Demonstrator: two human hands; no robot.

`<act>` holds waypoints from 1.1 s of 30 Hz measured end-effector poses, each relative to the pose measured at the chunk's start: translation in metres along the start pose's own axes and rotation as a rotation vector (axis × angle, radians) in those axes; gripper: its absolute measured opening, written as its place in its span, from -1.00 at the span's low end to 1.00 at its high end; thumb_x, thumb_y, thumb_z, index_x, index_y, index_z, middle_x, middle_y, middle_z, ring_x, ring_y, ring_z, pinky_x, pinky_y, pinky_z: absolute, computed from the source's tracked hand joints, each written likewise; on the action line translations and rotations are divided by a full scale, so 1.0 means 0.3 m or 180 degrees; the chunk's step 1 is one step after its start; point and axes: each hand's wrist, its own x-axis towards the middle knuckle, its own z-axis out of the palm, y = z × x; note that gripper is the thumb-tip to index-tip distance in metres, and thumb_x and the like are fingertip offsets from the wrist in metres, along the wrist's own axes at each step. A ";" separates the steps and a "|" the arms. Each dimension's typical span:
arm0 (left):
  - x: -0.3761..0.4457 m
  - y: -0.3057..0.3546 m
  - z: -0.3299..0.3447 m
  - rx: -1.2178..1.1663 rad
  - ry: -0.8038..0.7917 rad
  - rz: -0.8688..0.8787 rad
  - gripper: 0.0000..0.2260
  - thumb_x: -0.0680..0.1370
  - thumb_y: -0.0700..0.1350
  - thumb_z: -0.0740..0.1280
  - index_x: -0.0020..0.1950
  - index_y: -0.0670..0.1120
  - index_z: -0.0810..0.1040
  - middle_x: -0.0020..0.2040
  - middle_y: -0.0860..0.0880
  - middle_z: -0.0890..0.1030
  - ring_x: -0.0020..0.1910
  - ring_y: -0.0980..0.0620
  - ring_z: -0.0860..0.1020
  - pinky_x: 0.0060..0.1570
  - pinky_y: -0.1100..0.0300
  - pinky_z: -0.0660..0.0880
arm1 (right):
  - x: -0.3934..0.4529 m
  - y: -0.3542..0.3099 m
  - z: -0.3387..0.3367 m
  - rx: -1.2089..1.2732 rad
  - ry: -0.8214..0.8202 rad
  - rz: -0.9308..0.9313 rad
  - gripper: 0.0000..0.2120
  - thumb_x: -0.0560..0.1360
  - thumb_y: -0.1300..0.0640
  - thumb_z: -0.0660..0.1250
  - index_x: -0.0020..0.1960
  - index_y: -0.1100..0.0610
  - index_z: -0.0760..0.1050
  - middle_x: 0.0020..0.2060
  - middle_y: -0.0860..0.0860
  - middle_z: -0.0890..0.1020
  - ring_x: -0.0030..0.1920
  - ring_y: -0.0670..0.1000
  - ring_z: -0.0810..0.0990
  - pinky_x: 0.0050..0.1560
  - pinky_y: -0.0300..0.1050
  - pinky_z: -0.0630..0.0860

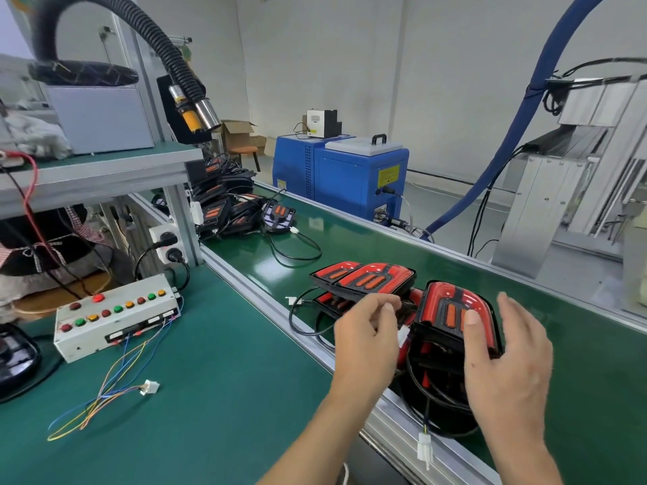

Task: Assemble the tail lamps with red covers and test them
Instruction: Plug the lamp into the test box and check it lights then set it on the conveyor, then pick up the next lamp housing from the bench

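red-covered tail lamp (455, 313) leans between both open hands.

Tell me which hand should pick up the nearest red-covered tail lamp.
Right, probably. The right hand already has its thumb on the nearest tail lamp, fingers spread open behind it. The left hand hovers loosely curled beside it, holding nothing.

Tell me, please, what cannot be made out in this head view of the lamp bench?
- Left hand: whether its curled fingers pinch anything; motion blur.
- Lower tail lamps: hidden under the top tail lamp and right hand.
- Test box labels: too small.
- Dark object: cut by left edge.
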 end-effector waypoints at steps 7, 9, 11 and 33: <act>-0.021 -0.060 -0.425 0.0003 0.1161 -0.0153 -0.73 0.63 -0.26 0.24 -0.12 0.00 0.66 -0.19 0.04 0.71 -0.18 0.08 0.65 -0.08 0.19 0.58 | -0.189 -0.290 0.194 0.1590 -0.0726 -0.0983 -0.65 0.62 -0.02 0.32 0.38 0.01 0.52 -0.08 -0.11 0.54 -0.26 -0.04 0.51 -0.21 -0.39 0.44; -0.048 -0.104 -0.566 0.0105 0.1521 -0.0285 -0.74 0.62 -0.29 0.24 -0.11 -0.04 0.66 -0.22 0.01 0.71 -0.22 0.07 0.65 -0.06 0.14 0.58 | -0.259 -0.365 0.290 0.1711 -0.1320 -0.0891 -0.62 0.58 -0.02 0.33 0.38 -0.01 0.53 -0.18 -0.14 0.56 -0.31 -0.02 0.50 -0.25 -0.41 0.42; -0.087 -0.145 -0.688 0.0219 0.1757 -0.0406 -0.75 0.63 -0.29 0.24 -0.09 -0.05 0.66 -0.23 0.01 0.71 -0.22 0.08 0.65 -0.07 0.14 0.57 | -0.329 -0.424 0.388 0.1598 -0.1927 -0.0890 -0.61 0.57 -0.06 0.33 0.36 0.00 0.54 -0.24 -0.14 0.57 -0.33 -0.06 0.50 -0.23 -0.35 0.41; -0.863 -0.216 -1.328 0.1730 0.3296 -0.1485 -0.78 0.58 -0.21 0.36 -0.16 0.09 0.65 -0.26 0.19 0.68 -0.23 0.27 0.61 -0.18 0.38 0.45 | -0.804 -0.529 0.701 0.1131 -0.3654 -0.1085 -0.77 0.60 0.10 0.35 0.24 0.01 0.61 -0.31 -0.03 0.58 -0.21 -0.08 0.56 -0.14 -0.31 0.40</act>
